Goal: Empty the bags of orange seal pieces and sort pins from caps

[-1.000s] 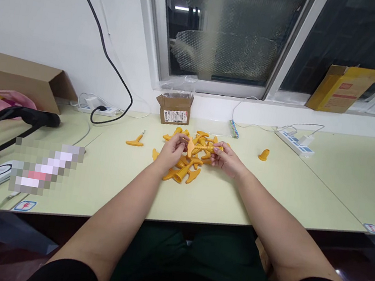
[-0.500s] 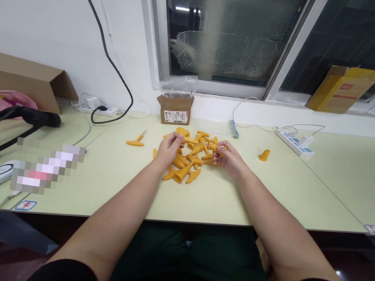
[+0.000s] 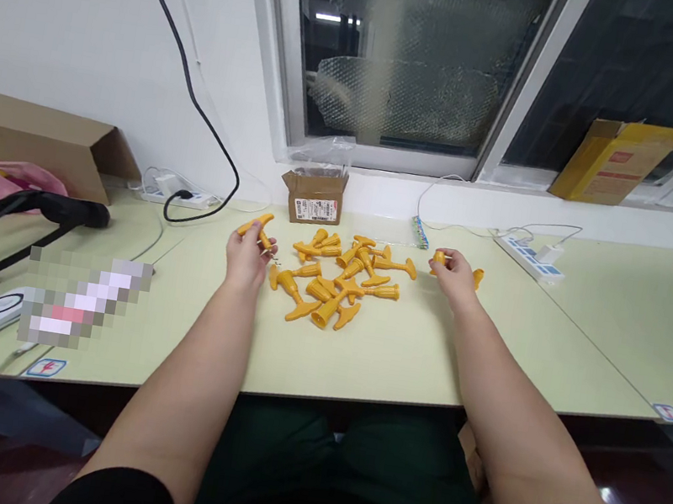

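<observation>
Two yellow parts are in your grip, one to each hand. Your left hand (image 3: 245, 261) is mostly closed, thumb and fingers around a corkscrew (image 3: 257, 228); its T-shaped bar sits above your fingers, and the metal screw pokes out on the side facing the pile (image 3: 347, 286). Your right hand (image 3: 455, 277) is curled, thumb and fingertips pinching a cap (image 3: 439, 257). Most of that piece hides behind your fingers, so you cannot make out its full shape. A cone (image 3: 479, 277) shows just past your right knuckles, partly covered; whether you touch it, I cannot tell.

The pile lies on the table (image 3: 356, 370) between your hands: yellow T-shaped bars and ribbed cones, many of them overlapping. Near its front edge, a cone turns its wide end towards you. Beyond the pile, a labelled box (image 3: 317, 200) stands near the wall. Farther right lies a white power strip (image 3: 528, 255), with a plug in it.
</observation>
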Demonstrator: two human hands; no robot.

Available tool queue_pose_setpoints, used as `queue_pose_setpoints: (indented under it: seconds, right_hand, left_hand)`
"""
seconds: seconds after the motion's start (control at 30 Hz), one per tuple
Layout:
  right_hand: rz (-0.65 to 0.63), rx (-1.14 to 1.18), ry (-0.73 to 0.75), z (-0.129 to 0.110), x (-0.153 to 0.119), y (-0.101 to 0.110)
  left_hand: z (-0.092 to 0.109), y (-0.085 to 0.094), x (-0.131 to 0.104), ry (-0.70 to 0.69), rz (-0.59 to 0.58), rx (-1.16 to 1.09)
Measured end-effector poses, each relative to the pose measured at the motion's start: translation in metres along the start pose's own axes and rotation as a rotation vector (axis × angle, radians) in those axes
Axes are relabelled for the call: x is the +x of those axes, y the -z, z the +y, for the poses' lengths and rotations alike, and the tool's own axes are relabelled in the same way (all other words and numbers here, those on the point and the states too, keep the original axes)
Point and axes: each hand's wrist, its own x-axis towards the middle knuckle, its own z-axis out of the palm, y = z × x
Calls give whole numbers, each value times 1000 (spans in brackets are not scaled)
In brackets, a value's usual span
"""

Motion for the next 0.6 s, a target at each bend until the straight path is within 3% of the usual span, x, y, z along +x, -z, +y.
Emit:
queue_pose_setpoints:
  seconds: [0.13, 0.27, 0.43, 0.6]
  right_hand:
    - [141, -257, 20, 8, 8, 16]
    - [250, -385, 30, 7, 9, 32]
    - [302, -433, -66, 5, 11, 49]
    - [214, -583, -256, 9, 16, 57]
  left_hand:
    - [9, 17, 13, -46, 166, 253]
    - [10, 33, 24, -32, 235, 408]
    - [6, 41, 35, -65, 250, 394]
    - [1, 36, 36, -44, 203, 360]
